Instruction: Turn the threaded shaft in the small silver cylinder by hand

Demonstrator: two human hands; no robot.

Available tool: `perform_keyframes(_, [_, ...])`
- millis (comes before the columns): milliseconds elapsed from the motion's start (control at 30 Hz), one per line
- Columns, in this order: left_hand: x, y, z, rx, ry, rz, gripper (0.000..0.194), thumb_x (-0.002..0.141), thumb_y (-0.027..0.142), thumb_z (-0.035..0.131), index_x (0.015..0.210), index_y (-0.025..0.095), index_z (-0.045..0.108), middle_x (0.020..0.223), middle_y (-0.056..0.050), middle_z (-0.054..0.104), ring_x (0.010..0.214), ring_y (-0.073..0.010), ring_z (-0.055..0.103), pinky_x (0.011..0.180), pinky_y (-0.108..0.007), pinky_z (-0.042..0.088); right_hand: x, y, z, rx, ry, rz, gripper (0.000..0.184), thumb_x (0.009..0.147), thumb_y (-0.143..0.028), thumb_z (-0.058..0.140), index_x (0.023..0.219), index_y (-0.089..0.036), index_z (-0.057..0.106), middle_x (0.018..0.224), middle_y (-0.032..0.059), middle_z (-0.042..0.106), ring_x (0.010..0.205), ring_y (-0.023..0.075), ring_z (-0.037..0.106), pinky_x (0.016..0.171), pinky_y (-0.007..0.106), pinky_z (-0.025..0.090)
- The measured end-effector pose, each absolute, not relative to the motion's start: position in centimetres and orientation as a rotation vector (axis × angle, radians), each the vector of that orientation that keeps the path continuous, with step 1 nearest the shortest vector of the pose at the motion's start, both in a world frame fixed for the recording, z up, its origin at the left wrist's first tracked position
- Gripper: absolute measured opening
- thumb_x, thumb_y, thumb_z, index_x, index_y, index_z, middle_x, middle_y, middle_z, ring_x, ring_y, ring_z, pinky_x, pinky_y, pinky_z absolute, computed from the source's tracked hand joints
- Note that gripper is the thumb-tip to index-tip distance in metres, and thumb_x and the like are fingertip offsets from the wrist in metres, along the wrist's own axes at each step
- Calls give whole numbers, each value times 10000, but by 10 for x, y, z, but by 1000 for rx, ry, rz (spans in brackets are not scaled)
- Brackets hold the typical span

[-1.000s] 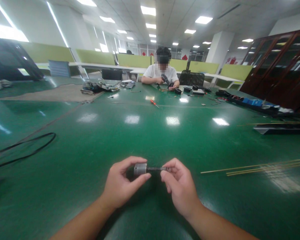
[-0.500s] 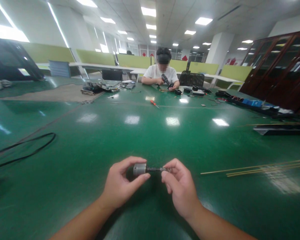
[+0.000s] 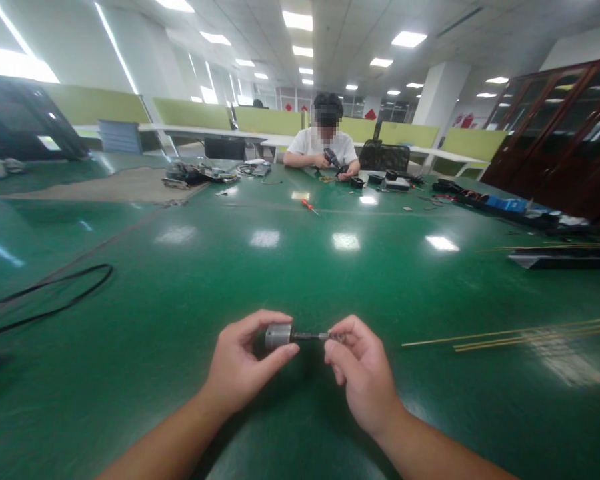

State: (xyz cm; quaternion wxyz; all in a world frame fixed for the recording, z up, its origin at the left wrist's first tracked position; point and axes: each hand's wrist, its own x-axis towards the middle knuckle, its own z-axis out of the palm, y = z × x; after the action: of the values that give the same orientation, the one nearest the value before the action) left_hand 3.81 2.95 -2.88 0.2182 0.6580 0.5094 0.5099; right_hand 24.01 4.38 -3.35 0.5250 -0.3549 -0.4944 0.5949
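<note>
My left hand (image 3: 243, 360) is closed around a grey metal cylinder (image 3: 279, 335) with a small hole in its side, the thumb below and the fingers above. From the cylinder's right end a thin dark shaft (image 3: 307, 336) runs level to the right. My right hand (image 3: 363, 370) pinches the far end of that shaft between thumb and fingertips. A ridged silvery piece shows at the pinch, partly covered by the fingers. Both hands are held just above the green tabletop (image 3: 300, 287). Whether cylinder and shaft are one piece I cannot tell.
Several thin brass-coloured rods (image 3: 520, 338) lie to the right. At the left is a looped black cable (image 3: 87, 290). An orange-handled screwdriver (image 3: 308, 205) lies farther off. Across the table a person (image 3: 320, 150) holds a power drill (image 3: 331, 159), with electronic parts (image 3: 200, 173) to their side.
Almost nothing differs. Both hands keep the same hold on the cylinder and shaft, and the right fingertips have shifted very slightly to the right.
</note>
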Motion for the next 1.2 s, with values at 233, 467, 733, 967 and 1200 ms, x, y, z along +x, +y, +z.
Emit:
perform_keyframes(233, [37,31,-30,1807,1387,1424,247,769,253,823,1001,231,741,900,-26,740,789,-192,710,726,-265,524,240,44,-34,-851,-1190,1422,137,825,-272,673,844,-179,575,654,-41,581,490,72,408,482,214,304])
perform_keyframes(467, [37,30,-29,1761,1375,1421,247,763,235,824,996,231,742,889,-24,736,782,-189,696,723,-263,513,240,45,-32,-843,-1183,1416,133,819,-268,668,842,-178,573,645,-44,573,490,73,409,477,208,301])
perform_keyframes(733, [42,33,-25,1562,1350,1516,299,770,240,816,938,214,570,818,11,678,716,-149,638,671,-230,488,239,44,-32,-876,-1119,1448,186,825,-319,676,860,-172,566,621,-44,579,445,63,395,432,188,275])
perform_keyframes(967, [39,42,-25,1386,1343,1565,426,772,320,812,664,206,415,813,-42,718,792,-189,668,720,-266,492,238,49,-34,-896,-1164,1456,395,925,-513,583,727,-174,542,574,-31,557,419,62,388,420,197,287])
perform_keyframes(1200, [46,43,-14,1165,1396,1603,429,677,384,890,662,196,505,874,-87,776,927,-254,730,808,-298,529,235,50,-36,-883,-1200,1485,479,908,-618,574,717,-180,540,551,-31,553,408,68,380,400,201,265])
